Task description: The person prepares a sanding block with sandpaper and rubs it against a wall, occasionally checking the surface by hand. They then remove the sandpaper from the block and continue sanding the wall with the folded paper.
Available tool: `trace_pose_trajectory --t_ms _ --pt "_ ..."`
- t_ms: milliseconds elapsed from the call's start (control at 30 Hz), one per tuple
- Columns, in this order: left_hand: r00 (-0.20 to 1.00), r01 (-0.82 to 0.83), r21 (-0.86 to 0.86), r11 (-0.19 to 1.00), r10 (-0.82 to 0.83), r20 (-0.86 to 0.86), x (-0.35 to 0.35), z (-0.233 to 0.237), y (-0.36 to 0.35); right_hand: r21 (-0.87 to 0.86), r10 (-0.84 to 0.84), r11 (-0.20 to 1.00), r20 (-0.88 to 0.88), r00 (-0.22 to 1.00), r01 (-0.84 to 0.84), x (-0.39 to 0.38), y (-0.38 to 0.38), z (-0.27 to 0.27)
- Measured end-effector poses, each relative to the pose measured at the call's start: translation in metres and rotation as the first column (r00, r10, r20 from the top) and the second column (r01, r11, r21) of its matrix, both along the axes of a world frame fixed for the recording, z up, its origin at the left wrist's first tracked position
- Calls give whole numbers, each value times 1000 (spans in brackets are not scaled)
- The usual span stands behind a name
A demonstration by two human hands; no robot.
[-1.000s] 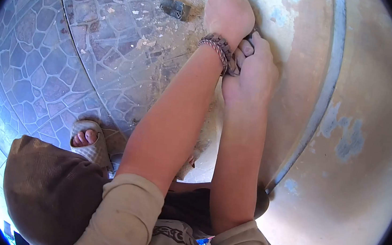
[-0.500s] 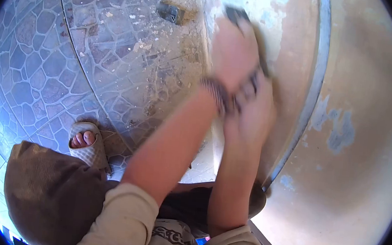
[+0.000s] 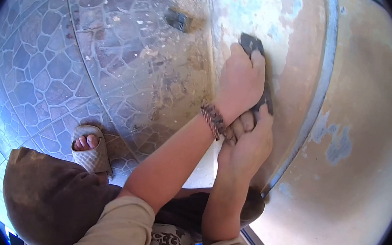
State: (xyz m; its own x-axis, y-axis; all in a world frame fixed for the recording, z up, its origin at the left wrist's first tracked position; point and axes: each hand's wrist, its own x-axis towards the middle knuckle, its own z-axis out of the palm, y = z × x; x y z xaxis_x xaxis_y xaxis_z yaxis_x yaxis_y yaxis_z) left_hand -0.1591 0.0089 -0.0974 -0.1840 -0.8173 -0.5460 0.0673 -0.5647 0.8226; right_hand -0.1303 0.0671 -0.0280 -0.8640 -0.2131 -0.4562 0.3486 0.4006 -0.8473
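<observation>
A long, dark, flat block (image 3: 267, 92), which looks like a sanding block, lies against the wall (image 3: 292, 61) with its worn, patchy paint. My left hand (image 3: 243, 77), with a braided bracelet (image 3: 212, 121) at the wrist, is closed over the block's far part. Behind it, my right hand (image 3: 250, 139) grips the near end, its thumb along the side and its fingers curled under. The block's middle and its face towards the wall are hidden by my hands.
A small dark piece (image 3: 176, 20) sits on the stone-patterned floor (image 3: 34, 66) amid pale flakes. A grey raised strip (image 3: 322, 78) curves along the wall. My sandalled foot (image 3: 90, 148) and bent knee (image 3: 47, 193) are at the left.
Both hands and the block have slid back along the wall, closer to my body. The camera view has shifted slightly. The grip looks the same.
</observation>
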Motion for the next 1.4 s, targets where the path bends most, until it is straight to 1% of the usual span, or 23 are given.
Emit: trace_pose_trajectory --t_ms 33,133,167,267,300,400,433,567,667,700,800,833,900,933,967,1000,1100,1200,1233,1300,1333,1367,1400 --pt "1000 -18 8 1000 19 -16 -5 0 3 36 -104 994 -42 994 105 3 -8 1" --pt "992 -23 76 997 33 -122 1 -30 -38 -76 239 969 74 968 -234 -15 -22 -24" --pt "981 -2 88 996 19 -192 3 -33 -40 -84 223 973 71 972 -217 -11 -24 -25" --pt "998 46 -36 998 -47 -31 10 1 -14 -35 83 996 33 996 -82 6 -2 0" --pt "998 29 -47 998 -32 -57 9 4 -8 -187 190 967 73 979 -174 7 4 6" --pt "998 47 -9 999 -47 -41 5 -8 -20 -123 172 979 66 983 -163 -3 -11 -11" --pt "992 16 49 999 -10 -122 3 -19 -30 -105 172 981 59 983 -166 -3 -16 -12" --pt "994 93 -37 995 -95 -51 8 -13 -22 -38 105 994 47 993 -103 10 -10 -2" --pt "998 6 -56 998 -10 -68 -1 -12 -6 -32 110 994 25 994 -109 4 -3 2" --pt "998 45 59 997 -41 -57 3 -3 -13 -24 25 999 10 1000 -24 1 -8 -3" --pt "997 34 113 993 -25 -78 2 6 -14 -69 146 987 -24 989 -147 -6 -3 2" --pt "993 33 130 991 -18 -114 3 7 -12 -27 163 986 -22 986 -164 -7 7 8" --pt "996 31 124 992 -20 -88 3 20 6 43 216 975 -11 976 -216 -8 23 17" --pt "998 21 122 992 -13 -66 0 22 13 75 174 982 -35 984 -171 -7 17 17" --pt "1000 -7 108 994 6 15 -8 19 19 106 129 987 -60 990 -122 -8 9 16" --pt "999 -50 128 990 48 13 -9 11 13 134 78 989 -87 993 -66 -9 1 14" --pt "993 -114 195 974 113 17 -8 -11 -19 63 369 927 14 929 -369 -42 -5 -20" --pt "976 19 203 979 26 -215 -6 -23 -10 96 270 958 14 963 -270 -23 8 -12" --pt "988 -12 161 987 36 -150 -1 -4 8 106 181 980 -92 979 -171 -13 18 -11" --pt "999 -16 154 988 22 -38 -10 8 36 49 251 967 -31 968 -249 -24 47 1" --pt "1000 -15 159 987 13 15 -11 10 41 27 283 959 -3 959 -283 -17 42 11" --pt "999 -51 212 976 53 -3 -13 6 38 198 103 976 -75 992 -86 -12 21 8" --pt "995 -88 258 962 96 -19 -12 0 23 174 189 968 -41 981 -180 -22 13 2"
